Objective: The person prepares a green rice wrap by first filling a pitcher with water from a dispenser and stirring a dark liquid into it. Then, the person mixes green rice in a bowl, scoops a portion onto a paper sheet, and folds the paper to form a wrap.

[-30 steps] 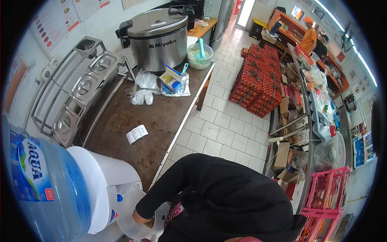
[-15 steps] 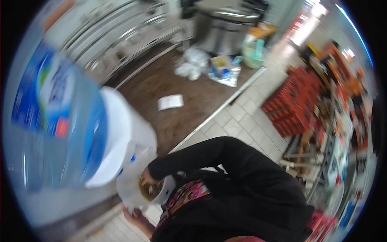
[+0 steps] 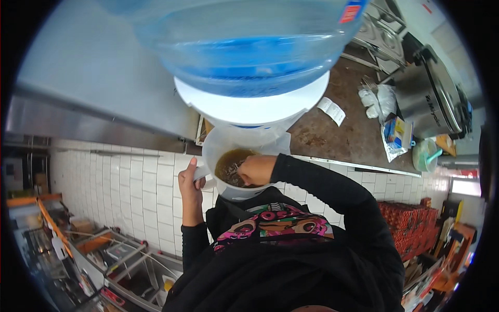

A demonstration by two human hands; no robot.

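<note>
A translucent plastic pitcher [image 3: 210,145] with brown liquid [image 3: 224,166] in it is held close in front of my body. My left hand [image 3: 191,182] is closed around the pitcher's handle [image 3: 201,172]. Inside the mouth, my right hand [image 3: 259,170] is closed just over the liquid. Thin shiny lines show in the liquid beside its fingers, but what it grips is hidden. Just beyond the pitcher stands a white water dispenser [image 3: 249,110] with a large blue water bottle [image 3: 249,57] upside down on top.
A brown-stained counter [image 3: 322,138] runs to the right, with a paper slip [image 3: 331,111], white plastic bags [image 3: 378,100], a large steel pot [image 3: 423,99] and a clear tub [image 3: 425,156]. Red crates [image 3: 408,229] stand at right. Metal racks [image 3: 130,270] stand at lower left, on a white tiled floor [image 3: 156,192].
My view has swung left, so the dispenser now lies straight ahead. The pitcher appears nearer the middle. My left hand now shows on the handle; my right hand remains inside the pitcher.
</note>
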